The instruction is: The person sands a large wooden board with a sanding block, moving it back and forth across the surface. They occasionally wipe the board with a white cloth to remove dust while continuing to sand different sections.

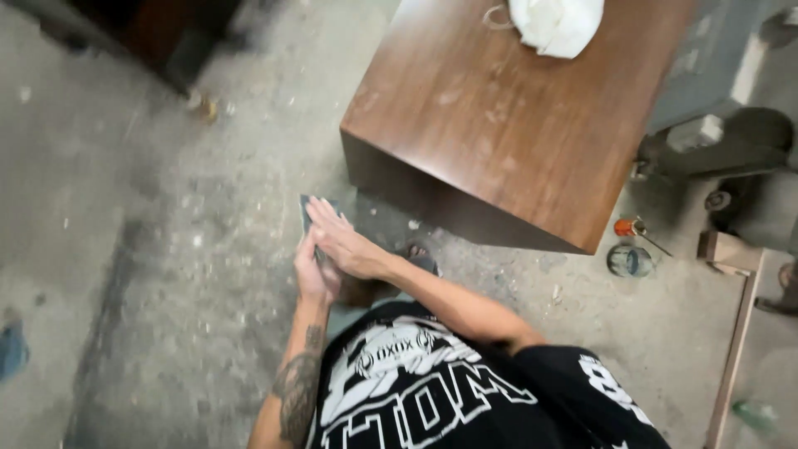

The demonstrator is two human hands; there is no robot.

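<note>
Fingers of the right hand lie stretched out and flat on a small dark sheet, near the middle of the frame, and they press on it more than they grip it. Below it the left hand is curled around the lower edge of the same sheet, so both hands have it between them; how tightly the left fingers close I cannot tell, because the right hand covers part of them. The sheet looks like sandpaper, but it is too small and blurred to be sure. It is held above the dusty floor, just beside the lower left corner of the brown wooden tabletop, not touching it. I judge that the work on the wood is not in hand at this moment: the sheet is only being arranged in the hands. The top of the wood shows pale dull patches, so some of it may be rubbed already, and the rest looks untouched. A white cloth lies at the upper edge, and a small can stands on the floor at the right.
</note>
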